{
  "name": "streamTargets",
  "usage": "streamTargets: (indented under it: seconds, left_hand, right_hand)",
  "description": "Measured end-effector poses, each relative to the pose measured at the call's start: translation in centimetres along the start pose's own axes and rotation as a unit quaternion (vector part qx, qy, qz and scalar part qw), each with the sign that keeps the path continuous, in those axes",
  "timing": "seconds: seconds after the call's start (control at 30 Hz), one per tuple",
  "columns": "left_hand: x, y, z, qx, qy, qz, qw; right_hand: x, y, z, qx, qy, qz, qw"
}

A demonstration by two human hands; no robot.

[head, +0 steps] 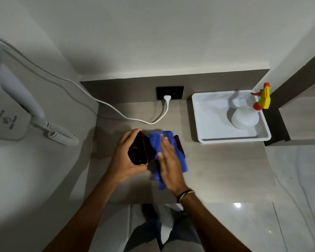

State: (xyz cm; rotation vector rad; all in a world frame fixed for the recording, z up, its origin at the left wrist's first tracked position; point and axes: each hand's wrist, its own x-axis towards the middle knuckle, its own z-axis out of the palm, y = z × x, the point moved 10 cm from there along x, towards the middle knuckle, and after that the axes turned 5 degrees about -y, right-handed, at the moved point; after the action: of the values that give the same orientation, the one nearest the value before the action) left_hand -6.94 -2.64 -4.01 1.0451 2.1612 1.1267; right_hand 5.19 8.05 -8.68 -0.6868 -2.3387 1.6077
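A dark, glossy reddish-black box (140,151) sits on the grey counter (216,170). My left hand (125,160) grips its left end, fingers curled over the far edge and thumb at the near side. A blue cloth (157,140) is draped over the box's right part and hangs down toward the counter's front. My right hand (169,164) lies flat on the cloth with straight fingers, pressing it against the box. Most of the box's right half is hidden under cloth and hand.
A white tray (204,124) at the back right holds a white spray bottle (244,117) with a yellow and orange trigger. A white plug (167,97) sits in a black wall socket, its cable running left. A wall-mounted hair dryer (16,99) with coiled cord hangs at left.
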Motion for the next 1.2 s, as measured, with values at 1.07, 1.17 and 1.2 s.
streamTargets:
  seconds: [1.07, 1.17, 1.2]
  left_hand:
    - [-1.1, -2.9, -2.1, -0.030, 0.080, -0.081, 0.993]
    - [-1.9, -6.1, -3.0, -0.159, 0.127, -0.189, 0.961]
    - [-2.1, -6.8, -3.0, -0.191, 0.137, -0.215, 0.948]
  right_hand:
    - [2.2, 3.7, -3.9, -0.304, -0.057, -0.093, 0.947]
    - [1.0, 5.2, -7.5, -0.111, 0.065, 0.017, 0.992]
    - [0.5, 5.7, -8.4, -0.063, 0.114, 0.044, 0.990]
